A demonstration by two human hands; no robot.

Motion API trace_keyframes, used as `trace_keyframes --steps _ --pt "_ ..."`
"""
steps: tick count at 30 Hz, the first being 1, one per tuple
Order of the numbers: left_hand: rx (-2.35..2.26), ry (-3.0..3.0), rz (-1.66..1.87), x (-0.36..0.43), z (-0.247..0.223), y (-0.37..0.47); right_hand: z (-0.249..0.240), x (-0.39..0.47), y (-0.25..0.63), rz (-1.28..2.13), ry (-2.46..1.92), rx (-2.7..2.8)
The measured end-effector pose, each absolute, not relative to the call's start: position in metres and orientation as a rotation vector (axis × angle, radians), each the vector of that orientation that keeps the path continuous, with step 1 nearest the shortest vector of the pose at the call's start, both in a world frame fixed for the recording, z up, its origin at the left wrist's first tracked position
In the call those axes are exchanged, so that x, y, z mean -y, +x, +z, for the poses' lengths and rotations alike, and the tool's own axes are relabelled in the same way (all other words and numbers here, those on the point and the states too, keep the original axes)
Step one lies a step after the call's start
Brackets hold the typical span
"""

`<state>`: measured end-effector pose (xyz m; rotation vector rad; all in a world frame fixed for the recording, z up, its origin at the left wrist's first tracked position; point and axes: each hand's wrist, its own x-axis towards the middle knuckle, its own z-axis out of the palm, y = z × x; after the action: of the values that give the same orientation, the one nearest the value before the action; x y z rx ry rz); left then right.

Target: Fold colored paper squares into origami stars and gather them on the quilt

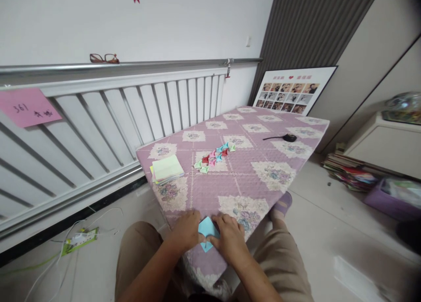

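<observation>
Blue paper (pixel 207 225) at the near corner of the cloth-covered tabletop (pixel 226 197), turned point-on to the viewer. Left hand (pixel 187 230) on its left edge, right hand (pixel 231 235) on its right; fingers of both curled in, holding the sheet, thumbs close together over its middle. Creases too small to read surely. Farther off, small folded papers (pixel 205 160) in red, pink, green and blue, loosely lined up. Paper stack (pixel 167 168) to their left, pale green uppermost. Black long-handled object (pixel 289 137) far right.

The left hand (pixel 187 230) partly hides the blue paper (pixel 207 226).
</observation>
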<state>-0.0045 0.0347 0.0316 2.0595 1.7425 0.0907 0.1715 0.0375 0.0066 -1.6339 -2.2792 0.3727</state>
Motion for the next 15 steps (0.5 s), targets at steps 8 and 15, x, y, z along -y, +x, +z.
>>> trace_keyframes --steps 8,15 --pt "-1.661 2.012 0.109 -0.043 0.026 -0.011 0.004 -0.036 0.172 0.405 -1.619 2.241" --pt "-1.621 1.92 0.23 -0.04 0.018 -0.014 0.005 -0.039 0.171 0.514 -1.598 2.182"
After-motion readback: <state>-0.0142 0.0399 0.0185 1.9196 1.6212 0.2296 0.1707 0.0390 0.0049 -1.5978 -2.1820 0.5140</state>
